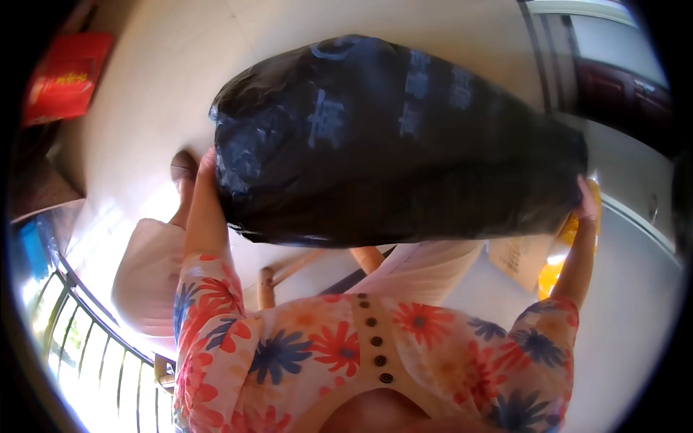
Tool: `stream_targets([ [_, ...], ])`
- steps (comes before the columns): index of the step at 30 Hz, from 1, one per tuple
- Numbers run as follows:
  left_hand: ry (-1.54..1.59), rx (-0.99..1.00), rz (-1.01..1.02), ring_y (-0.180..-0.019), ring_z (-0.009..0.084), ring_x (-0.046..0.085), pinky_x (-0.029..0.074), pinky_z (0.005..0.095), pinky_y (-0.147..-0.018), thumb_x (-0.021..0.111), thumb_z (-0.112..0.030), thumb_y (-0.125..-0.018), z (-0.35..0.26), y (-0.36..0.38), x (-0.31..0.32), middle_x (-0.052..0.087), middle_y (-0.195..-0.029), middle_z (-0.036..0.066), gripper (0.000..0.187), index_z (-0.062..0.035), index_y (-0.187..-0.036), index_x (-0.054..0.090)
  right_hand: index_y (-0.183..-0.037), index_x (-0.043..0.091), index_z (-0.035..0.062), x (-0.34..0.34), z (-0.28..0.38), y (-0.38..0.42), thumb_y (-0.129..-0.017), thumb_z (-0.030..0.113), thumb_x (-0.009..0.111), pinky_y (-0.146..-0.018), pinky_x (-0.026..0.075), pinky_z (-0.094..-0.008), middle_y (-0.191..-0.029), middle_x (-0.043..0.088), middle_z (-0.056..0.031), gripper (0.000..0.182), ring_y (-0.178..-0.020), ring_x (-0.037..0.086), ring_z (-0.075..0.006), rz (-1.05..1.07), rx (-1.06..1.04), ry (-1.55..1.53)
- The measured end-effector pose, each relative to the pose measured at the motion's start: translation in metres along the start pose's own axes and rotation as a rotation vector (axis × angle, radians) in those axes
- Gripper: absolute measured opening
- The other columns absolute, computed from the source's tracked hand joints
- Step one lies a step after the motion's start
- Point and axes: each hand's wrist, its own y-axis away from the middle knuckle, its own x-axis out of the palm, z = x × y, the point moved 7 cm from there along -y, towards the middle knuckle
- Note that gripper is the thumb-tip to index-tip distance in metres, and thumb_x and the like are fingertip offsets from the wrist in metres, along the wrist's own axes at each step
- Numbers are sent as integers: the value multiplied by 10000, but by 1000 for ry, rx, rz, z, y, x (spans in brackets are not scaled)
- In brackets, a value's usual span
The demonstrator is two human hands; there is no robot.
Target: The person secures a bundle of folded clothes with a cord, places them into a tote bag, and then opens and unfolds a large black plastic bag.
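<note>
A large, full black plastic bag (404,159) with faded pale lettering lies lengthwise across the view in front of my body. My left hand (208,164) holds its left end, with most of the fingers hidden behind the plastic. At the narrower right end, my right hand (588,199) grips the bag's edge, and its fingertips are partly out of sight. What is inside the bag is hidden.
Below my right hand stand a yellow-orange container (556,268) and a cardboard box (518,261). A red printed package (70,78) is at the upper left. Metal railings (108,353) run along the lower left. Wooden furniture legs (266,289) show under the bag.
</note>
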Motion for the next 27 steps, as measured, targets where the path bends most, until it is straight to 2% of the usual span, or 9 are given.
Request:
stream_targets([
  [4, -195, 158, 48, -898, 217, 556, 417, 311, -851, 590, -232, -762, -27, 11, -2, 595, -1006, 102, 416, -27, -1118, 523, -1118, 513, 34, 0, 1, -6, -786, 179, 597, -845, 434, -317, -1075, 574, -81, 372, -955, 556, -198, 64, 49, -71],
  [7, -57, 148, -239, -819, 238, 587, 475, 337, -772, 616, -55, -693, -57, 48, 31, 615, -895, 97, 318, -11, -1003, 557, -1038, 553, 33, -7, 36, -1, -791, 150, 584, -800, 463, -325, -986, 604, -83, 275, -886, 584, -206, 136, 24, -184],
  [9, -131, 158, -195, -813, 251, 594, 491, 353, -739, 607, -66, -705, -72, 58, 39, 614, -901, 102, 303, -15, -1000, 560, -1084, 530, 39, -9, 51, 7, -799, 192, 587, -829, 447, -324, -1024, 588, -89, 329, -927, 568, -205, 81, -89, -136],
  [12, -31, 51, -213, -812, 226, 599, 496, 330, -722, 629, -154, -743, -63, 64, 24, 614, -921, 97, 334, -30, -1042, 543, -1139, 495, 43, 25, 39, 54, -786, 215, 611, -867, 422, -321, -1059, 571, -89, 410, -961, 550, -202, -125, -20, -138],
  [13, 41, -3, -225, -810, 218, 599, 495, 322, -721, 633, -175, -750, -56, 68, 22, 614, -924, 96, 345, -32, -1050, 538, -1164, 472, 29, 7, 13, 39, -766, 204, 634, -894, 399, -316, -1084, 560, -82, 464, -981, 537, -193, -83, 13, -58],
  [16, -189, 108, -155, -755, 172, 588, 480, 285, -668, 637, -174, -755, -56, 57, -7, 612, -874, 61, 302, -43, -1014, 554, -1164, 461, 5, 21, -16, 40, -752, 158, 641, -864, 422, -320, -1080, 560, -84, 475, -953, 550, -200, 149, 37, 55],
  [18, -308, 79, -174, -705, 149, 577, 466, 269, -622, 632, -129, -754, -64, 67, -6, 601, -818, 36, 243, -48, -973, 563, -1164, 458, 0, 21, -8, 47, -749, 137, 638, -848, 433, -318, -1074, 561, -88, 473, -938, 556, -206, 147, 27, 122],
  [21, -291, 170, -224, -739, 206, 599, 501, 329, -706, 607, -67, -756, -85, 92, 27, 603, -805, 79, 208, -24, -951, 550, -1173, 446, 1, 20, 15, 61, -748, 110, 626, -842, 437, -316, -1075, 556, -95, 474, -938, 554, -216, 115, -69, 147],
  [27, -320, 77, -312, -767, 231, 605, 504, 349, -739, 578, -58, -774, -84, 96, 7, 609, -856, 115, 219, -4, -985, 545, -1226, 391, 30, -2, 11, 75, -739, 92, 597, -891, 406, -327, -1144, 503, -130, 533, -1031, 501, -262, 125, -60, -40],
])
